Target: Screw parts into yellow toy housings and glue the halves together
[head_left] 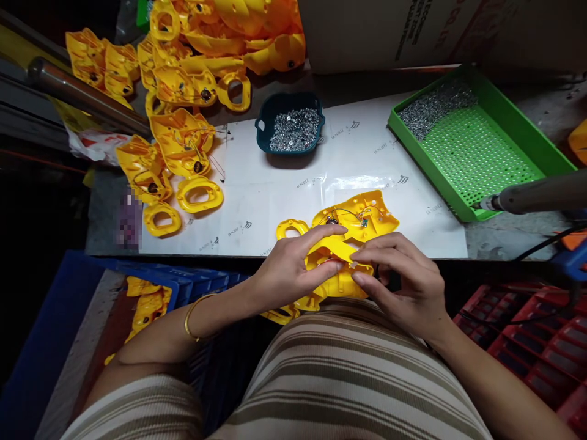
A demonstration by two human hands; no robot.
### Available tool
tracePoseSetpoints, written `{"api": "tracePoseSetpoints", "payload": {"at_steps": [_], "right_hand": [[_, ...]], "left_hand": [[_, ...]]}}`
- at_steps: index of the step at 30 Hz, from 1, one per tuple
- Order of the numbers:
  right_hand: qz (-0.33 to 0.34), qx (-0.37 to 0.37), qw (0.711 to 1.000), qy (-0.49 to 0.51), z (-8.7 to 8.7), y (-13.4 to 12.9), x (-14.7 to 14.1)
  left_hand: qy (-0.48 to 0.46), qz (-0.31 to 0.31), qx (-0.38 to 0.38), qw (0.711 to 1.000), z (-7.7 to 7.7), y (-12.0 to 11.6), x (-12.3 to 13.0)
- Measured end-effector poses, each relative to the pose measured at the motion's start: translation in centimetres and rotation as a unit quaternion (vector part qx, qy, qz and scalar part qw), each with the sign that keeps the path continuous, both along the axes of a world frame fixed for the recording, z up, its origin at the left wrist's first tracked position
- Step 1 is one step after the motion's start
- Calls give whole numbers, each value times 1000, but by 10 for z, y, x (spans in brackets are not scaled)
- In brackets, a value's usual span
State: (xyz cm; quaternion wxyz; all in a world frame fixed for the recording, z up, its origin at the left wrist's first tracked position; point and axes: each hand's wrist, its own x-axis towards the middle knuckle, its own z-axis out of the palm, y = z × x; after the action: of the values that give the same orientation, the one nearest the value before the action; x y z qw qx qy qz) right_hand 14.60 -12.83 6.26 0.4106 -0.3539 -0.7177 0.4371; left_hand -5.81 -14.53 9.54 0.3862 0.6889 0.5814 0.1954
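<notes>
At the table's front edge, my left hand (296, 263) is closed around a yellow plastic shell (337, 249), thumb inside and fingers over the top. My right hand (403, 278) pinches the right end of the same shell, close to a small pale piece (353, 264) whose kind I cannot make out. Just behind lies an open yellow housing half (378, 214) with thin wires and a small green circuit board (364, 223) inside. A yellow ring-shaped handle (291, 228) rests to its left, partly behind my left hand.
A dark teal bowl (263, 137) of small screws stands mid-table. Right of it is a green perforated tray (504, 159) with more screws, below a power screwdriver (541, 192). Yellow housings (183, 140) pile up at left. Blue crates (183, 284) and red crates (527, 342) flank me.
</notes>
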Motion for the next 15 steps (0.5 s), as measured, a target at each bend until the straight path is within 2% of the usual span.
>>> {"api": "tracePoseSetpoints", "payload": {"at_steps": [4, 7, 10, 15], "right_hand": [[5, -90, 996, -7, 4, 2, -2], [61, -165, 984, -22, 6, 5, -2], [104, -193, 976, -6, 5, 6, 0], [97, -236, 966, 45, -4, 8, 1]], "left_hand": [[-1, -2, -10, 1000, 2, 0, 1], [6, -9, -8, 1000, 6, 0, 3], [14, -21, -7, 1000, 8, 1, 5], [30, -29, -6, 999, 7, 6, 6]]}}
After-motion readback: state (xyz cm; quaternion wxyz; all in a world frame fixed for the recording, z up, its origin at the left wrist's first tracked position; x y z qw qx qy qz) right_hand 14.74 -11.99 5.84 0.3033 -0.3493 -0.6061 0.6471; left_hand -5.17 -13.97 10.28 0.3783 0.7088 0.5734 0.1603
